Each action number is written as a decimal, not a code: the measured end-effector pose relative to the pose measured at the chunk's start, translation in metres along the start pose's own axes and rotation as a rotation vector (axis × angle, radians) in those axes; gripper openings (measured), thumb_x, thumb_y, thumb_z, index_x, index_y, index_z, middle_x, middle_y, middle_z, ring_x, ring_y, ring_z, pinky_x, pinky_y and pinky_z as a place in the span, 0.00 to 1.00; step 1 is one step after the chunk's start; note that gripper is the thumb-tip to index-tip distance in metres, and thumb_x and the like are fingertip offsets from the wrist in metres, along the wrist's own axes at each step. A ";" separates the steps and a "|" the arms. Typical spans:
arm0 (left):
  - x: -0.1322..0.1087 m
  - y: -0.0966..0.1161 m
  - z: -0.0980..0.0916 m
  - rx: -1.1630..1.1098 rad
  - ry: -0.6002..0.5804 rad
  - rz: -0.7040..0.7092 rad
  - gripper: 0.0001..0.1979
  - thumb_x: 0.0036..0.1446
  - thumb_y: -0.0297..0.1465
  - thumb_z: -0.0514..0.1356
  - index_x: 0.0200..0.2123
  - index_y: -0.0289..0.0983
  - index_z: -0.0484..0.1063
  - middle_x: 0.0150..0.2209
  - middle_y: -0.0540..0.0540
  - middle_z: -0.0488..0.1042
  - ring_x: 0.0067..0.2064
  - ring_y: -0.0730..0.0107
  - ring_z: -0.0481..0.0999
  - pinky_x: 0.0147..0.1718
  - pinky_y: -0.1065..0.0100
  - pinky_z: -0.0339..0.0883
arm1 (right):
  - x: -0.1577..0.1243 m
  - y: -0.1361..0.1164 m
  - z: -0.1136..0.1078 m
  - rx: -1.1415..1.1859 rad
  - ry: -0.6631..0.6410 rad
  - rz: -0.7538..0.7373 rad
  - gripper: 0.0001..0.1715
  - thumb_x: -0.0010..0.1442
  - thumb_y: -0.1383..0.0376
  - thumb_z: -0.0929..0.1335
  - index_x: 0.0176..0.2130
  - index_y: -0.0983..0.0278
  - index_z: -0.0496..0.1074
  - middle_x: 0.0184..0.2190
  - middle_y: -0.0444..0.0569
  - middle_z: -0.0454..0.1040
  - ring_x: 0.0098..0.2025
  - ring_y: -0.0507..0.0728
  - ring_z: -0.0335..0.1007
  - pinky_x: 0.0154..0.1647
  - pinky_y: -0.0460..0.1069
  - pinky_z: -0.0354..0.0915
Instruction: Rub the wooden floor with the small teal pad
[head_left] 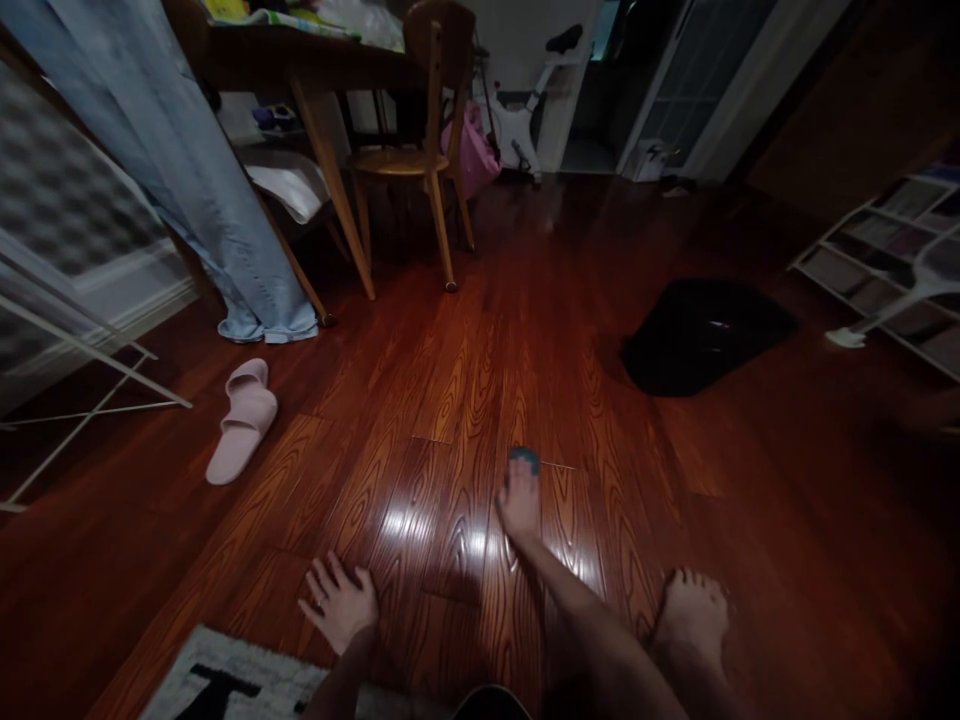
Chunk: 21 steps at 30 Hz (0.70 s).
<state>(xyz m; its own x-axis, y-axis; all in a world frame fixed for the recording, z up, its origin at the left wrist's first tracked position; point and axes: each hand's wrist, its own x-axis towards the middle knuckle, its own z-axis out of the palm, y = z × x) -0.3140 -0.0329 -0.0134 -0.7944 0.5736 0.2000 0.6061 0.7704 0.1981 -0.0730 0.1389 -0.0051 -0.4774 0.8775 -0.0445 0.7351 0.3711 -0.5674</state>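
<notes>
My left hand (341,603) lies flat on the glossy red-brown wood floor (450,400), fingers spread, with a ring on one of them and nothing held. Farther forward, my right hand (520,503) presses a small dark teal cloth or sponge (525,458) against the boards. Only the front edge of that piece shows past my fingertips; the rest is hidden under the hand, and slight blur keeps me from telling its exact kind. My bare foot (691,610) rests on the floor to the right of my right arm.
A grey-white rug (180,675) lies at lower left. Beyond it are a pink slipper (244,425), a white folding rack (97,405) and hanging jeans (217,200). A wooden chair (397,162) stands by a table ahead. At right are a black bag-like bundle (697,335) and a shelf (855,265).
</notes>
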 end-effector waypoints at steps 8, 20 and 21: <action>0.000 -0.001 0.004 -0.010 0.048 0.015 0.32 0.63 0.33 0.45 0.68 0.28 0.56 0.69 0.29 0.57 0.71 0.48 0.52 0.66 0.38 0.46 | -0.040 -0.103 0.076 0.014 -0.351 -0.661 0.34 0.70 0.57 0.60 0.71 0.59 0.52 0.72 0.48 0.53 0.74 0.55 0.43 0.73 0.56 0.44; 0.000 -0.001 0.007 0.011 0.029 -0.017 0.31 0.64 0.34 0.42 0.67 0.30 0.58 0.69 0.31 0.58 0.71 0.50 0.52 0.67 0.40 0.45 | 0.001 0.064 -0.051 -0.171 0.076 0.017 0.35 0.67 0.64 0.54 0.70 0.68 0.56 0.71 0.59 0.55 0.73 0.61 0.46 0.72 0.58 0.46; 0.000 -0.001 0.007 0.008 0.031 -0.016 0.31 0.65 0.34 0.41 0.67 0.29 0.59 0.69 0.31 0.58 0.71 0.50 0.52 0.67 0.41 0.44 | -0.003 0.080 -0.062 -0.189 0.139 0.122 0.36 0.67 0.64 0.52 0.70 0.70 0.56 0.71 0.62 0.55 0.73 0.63 0.46 0.71 0.61 0.46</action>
<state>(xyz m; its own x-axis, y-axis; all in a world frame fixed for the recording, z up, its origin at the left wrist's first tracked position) -0.3142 -0.0315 -0.0204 -0.8024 0.5522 0.2264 0.5927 0.7818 0.1935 0.0167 0.1848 0.0006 -0.3184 0.9478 0.0173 0.8665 0.2984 -0.4003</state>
